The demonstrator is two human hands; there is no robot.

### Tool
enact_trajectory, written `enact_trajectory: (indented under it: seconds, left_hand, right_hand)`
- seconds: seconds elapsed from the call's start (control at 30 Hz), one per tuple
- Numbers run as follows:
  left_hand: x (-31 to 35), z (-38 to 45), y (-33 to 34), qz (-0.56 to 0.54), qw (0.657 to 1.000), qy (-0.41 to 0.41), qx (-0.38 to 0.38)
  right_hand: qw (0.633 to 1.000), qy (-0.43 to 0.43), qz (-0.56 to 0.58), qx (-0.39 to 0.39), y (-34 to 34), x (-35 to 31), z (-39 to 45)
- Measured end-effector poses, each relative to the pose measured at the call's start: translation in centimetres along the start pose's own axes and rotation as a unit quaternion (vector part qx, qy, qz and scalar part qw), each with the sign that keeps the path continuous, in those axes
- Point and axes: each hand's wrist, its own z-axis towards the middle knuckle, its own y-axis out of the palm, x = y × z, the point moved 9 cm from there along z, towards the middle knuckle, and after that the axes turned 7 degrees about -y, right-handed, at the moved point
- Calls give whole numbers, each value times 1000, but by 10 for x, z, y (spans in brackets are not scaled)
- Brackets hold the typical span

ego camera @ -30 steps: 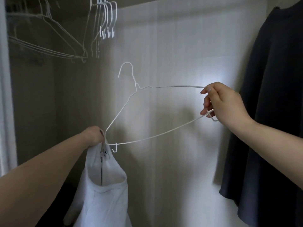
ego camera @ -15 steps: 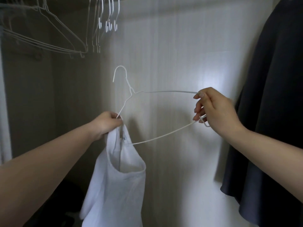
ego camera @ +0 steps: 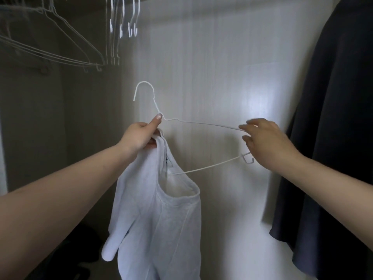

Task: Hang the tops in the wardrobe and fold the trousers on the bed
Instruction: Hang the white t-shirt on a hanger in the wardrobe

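Since a moment ago, my left hand (ego camera: 141,136) has climbed to the neck of the wire hanger (ego camera: 203,124), thumb on the twist, fingers bunching the white top (ego camera: 161,219) collar. Right hand (ego camera: 264,142) has let go; its loose fingers hover at the far shoulder. Light, limp cloth and thin, springy wire: I'd hold the collar rim and stretch it across.

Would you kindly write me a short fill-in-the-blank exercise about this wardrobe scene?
1. The left hand grips the neckline of a ____ top.
2. The top is being threaded onto a white wire ____, whose right end the right hand touches.
3. At the right edge hangs a ____ garment.
4. The empty hangers hang at the upper ____.

Answers: white; hanger; dark; left
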Motion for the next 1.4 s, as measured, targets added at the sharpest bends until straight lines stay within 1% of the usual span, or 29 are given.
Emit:
enact_trajectory:
  seconds: [0.03, 0.07, 0.1, 0.13, 0.17, 0.2, 0.23, 0.27, 0.3, 0.33, 0.37, 0.47, 0.5, 0.57, 0.63, 0.73, 0.87, 0.93, 1.07, 1.13, 1.23, 1.3, 1.4]
  left_hand:
    - [-1, 0, -1, 4, 1000, -6, 11]
    - [-2, 0, -1, 10, 1000, -9, 18]
    - [-2, 0, -1, 14, 1000, -12, 21]
    - [-2, 0, 1, 16, 1000, -14, 20]
    - [-2, -1, 4, 17, 1000, -14, 17]
    - [-2, -3, 8, 18, 1000, -14, 13]
    - [0, -5, 11, 23, 1000, -13, 8]
    - [1, -6, 15, 31, 999, -11, 4]
    - [2, -7, 18, 43, 999, -8, -1]
    - [4, -7, 21, 55, 998, -5, -7]
    - [6, -9, 23, 63, 998, -3, -14]
    - [8, -9, 23, 53, 998, -10, -19]
    - [7, -9, 21, 52, 998, -12, -15]
    - [6, -8, 12, 56, 998, -8, 1]
    - [2, -7, -5, 55, 998, -9, 24]
    - [-15, 1, -37, 48, 997, -21, 53]
    - [-40, 7, -61, 89, 993, -27, 79]
    - [-46, 7, -62, 120, 989, -27, 80]
    - [-47, 5, -47, 196, 979, -23, 44]
    - [-48, 3, -39, 223, 974, -26, 23]
    - [-48, 0, -33, 257, 966, -37, 8]
    - [-46, -3, -29, 268, 962, -48, -8]
    - [-36, -9, -14, 324, 944, -42, -42]
  right_hand:
    - [997, -37, -74, -6, -1, -10, 0]
    - [987, -98, -123, 17, -6, -30, -5]
    - [972, -171, -153, 60, -11, -56, -12]
    - [950, -242, -168, 100, -14, -83, -22]
    - [930, -303, -167, 124, -12, -107, -34]
    - [918, -346, -155, 114, -2, -124, -42]
    - [927, -354, -118, 46, 16, -135, -43]
    - [939, -335, -61, -37, 36, -140, -42]
    - [945, -299, -9, -134, 61, -140, -44]
    - [938, -270, 34, -213, 84, -139, -49]
    - [928, -252, 69, -265, 102, -139, -54]
    - [899, -228, 156, -340, 132, -142, -68]
    - [894, -220, 163, -354, 139, -141, -71]
    - [892, -218, 143, -370, 149, -135, -78]
    - [897, -229, 109, -362, 151, -125, -80]
    - [912, -253, 92, -310, 137, -103, -75]
    - [915, -293, 126, -249, 107, -79, -68]
    - [918, -311, 109, -222, 96, -73, -63]
    - [923, -350, 33, -158, 84, -71, -53]
    - [925, -356, 20, -134, 80, -70, -48]
    - [926, -358, 7, -122, 78, -66, -40]
    - [929, -347, -8, -128, 79, -56, -34]
    - [928, -350, -16, -130, 73, -57, -28]
